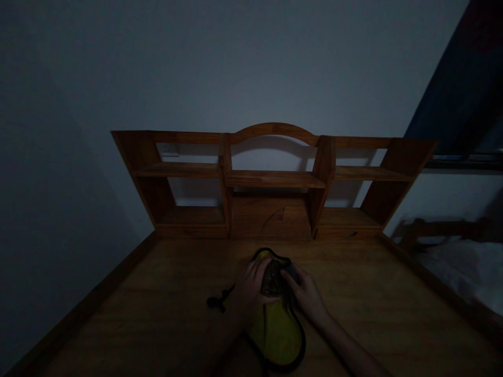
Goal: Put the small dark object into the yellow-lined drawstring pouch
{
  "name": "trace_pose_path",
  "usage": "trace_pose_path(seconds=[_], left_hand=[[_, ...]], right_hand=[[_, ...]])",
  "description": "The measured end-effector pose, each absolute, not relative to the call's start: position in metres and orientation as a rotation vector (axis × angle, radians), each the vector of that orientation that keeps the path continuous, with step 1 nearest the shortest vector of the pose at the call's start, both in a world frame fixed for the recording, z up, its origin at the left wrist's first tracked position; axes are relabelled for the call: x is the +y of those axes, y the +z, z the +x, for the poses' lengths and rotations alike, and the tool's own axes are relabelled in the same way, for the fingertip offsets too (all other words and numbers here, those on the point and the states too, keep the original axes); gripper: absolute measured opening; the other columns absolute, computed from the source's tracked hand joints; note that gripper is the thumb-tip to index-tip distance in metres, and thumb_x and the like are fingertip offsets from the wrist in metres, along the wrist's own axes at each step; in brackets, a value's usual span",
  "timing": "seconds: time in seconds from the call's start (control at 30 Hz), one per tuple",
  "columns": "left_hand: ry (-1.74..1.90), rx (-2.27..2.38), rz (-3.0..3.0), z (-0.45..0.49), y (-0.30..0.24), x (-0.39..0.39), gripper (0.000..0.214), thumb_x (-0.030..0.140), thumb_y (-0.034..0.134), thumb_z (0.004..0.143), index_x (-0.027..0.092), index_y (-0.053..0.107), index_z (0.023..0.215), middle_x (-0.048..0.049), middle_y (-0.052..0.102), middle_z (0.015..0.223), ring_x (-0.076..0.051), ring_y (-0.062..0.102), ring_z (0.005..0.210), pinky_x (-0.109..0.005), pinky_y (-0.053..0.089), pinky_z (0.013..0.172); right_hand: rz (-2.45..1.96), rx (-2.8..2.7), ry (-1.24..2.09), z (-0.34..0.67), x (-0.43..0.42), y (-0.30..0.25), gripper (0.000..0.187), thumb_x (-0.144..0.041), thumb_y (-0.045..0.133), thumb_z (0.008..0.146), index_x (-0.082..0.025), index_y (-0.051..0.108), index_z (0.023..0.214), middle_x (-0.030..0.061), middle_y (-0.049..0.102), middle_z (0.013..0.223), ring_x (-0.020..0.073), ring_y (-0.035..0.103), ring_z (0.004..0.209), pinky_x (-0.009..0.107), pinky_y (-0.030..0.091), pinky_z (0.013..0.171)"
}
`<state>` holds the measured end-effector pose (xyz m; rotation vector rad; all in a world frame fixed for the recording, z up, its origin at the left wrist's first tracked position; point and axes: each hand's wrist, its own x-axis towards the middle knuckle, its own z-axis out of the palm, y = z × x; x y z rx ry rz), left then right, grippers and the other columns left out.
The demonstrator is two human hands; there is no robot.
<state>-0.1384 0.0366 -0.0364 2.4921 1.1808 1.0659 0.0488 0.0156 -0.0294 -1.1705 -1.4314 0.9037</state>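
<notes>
Cupping dark object [272,279] above yellow case [281,335], left hand [249,288] with fingers curled round its side; right hand [306,293] by case's upper right edge, fingers gripping small dark piece [290,272], too dim to identify; dark-edged case spread on table [176,324], before wooden shelf unit [275,179]

Wooden shelf unit [275,179] — pale wall [251,63] behind

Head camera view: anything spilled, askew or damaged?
No spill shows near the yellow, black-edged pouch-like item. On the brown wooden shelf unit, thin, dark, curved marks oddly break the plain central panel and right drawer front; too dim to tell what they are.
</notes>
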Motion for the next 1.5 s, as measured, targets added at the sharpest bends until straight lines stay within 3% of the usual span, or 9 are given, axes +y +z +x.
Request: trace_pose_path(seconds=[0.57,0.77,1.0,1.17,1.5], left_hand=[[1.069,1.148,2.686,-0.136,-0.025,0.027,0.095,0.063,0.076,0.053,0.015,0.041,0.127,-0.0149,0.060,0.114,-0.034,0.055,0.110,-0.051,0.041,0.100],[1.016,1.079,2.784,-0.136,-0.020,0.022,0.086,0.060,0.069,0.064,0.016,0.039,0.131,-0.0143,0.061,0.115,-0.032,0.056,0.110,-0.051,0.037,0.103],[1.041,1.033,2.821,-0.134,-0.022,0.021,0.092,0.067,0.068,0.061,0.015,0.040,0.132,-0.0148,0.061,0.115,-0.032,0.056,0.109,-0.051,0.037,0.103],[0.986,1.040,2.819,-0.135,-0.022,0.020,0.093,0.066,0.069,0.061,0.014,0.038,0.133,-0.0155,0.059,0.118,-0.032,0.054,0.112,-0.050,0.036,0.105],[1.101,1.131,2.656,-0.134,-0.021,0.019,0.089,0.058,0.075,0.056,0.016,0.043,0.128,-0.0145,0.059,0.117,-0.034,0.053,0.112,-0.052,0.040,0.100]], right_hand=[[-1.055,-1.518,1.065,0.049,0.017,-0.034,0.026,-0.038,0.054,0.087,-0.016,0.066,0.092,0.0042,0.068,0.088,0.0220,0.061,0.084,0.031,0.048,0.076],[-1.089,-1.545,1.053,0.051,0.017,-0.032,0.021,-0.028,0.060,0.079,-0.017,0.065,0.097,0.0036,0.068,0.090,0.0227,0.061,0.086,0.033,0.047,0.079],[-1.139,-1.481,1.025,0.052,0.019,-0.034,0.015,-0.024,0.067,0.070,-0.018,0.063,0.083,-0.0020,0.061,0.075,0.0173,0.057,0.073,0.026,0.045,0.068],[-1.155,-1.446,0.996,0.050,0.018,-0.030,0.016,-0.031,0.069,0.072,-0.018,0.060,0.073,-0.0038,0.057,0.065,0.0146,0.053,0.063,0.023,0.041,0.058],[-1.165,-1.388,0.980,0.048,0.014,-0.025,0.038,-0.050,0.056,0.083,-0.014,0.067,0.076,0.0013,0.066,0.073,0.0188,0.059,0.070,0.025,0.044,0.060]])
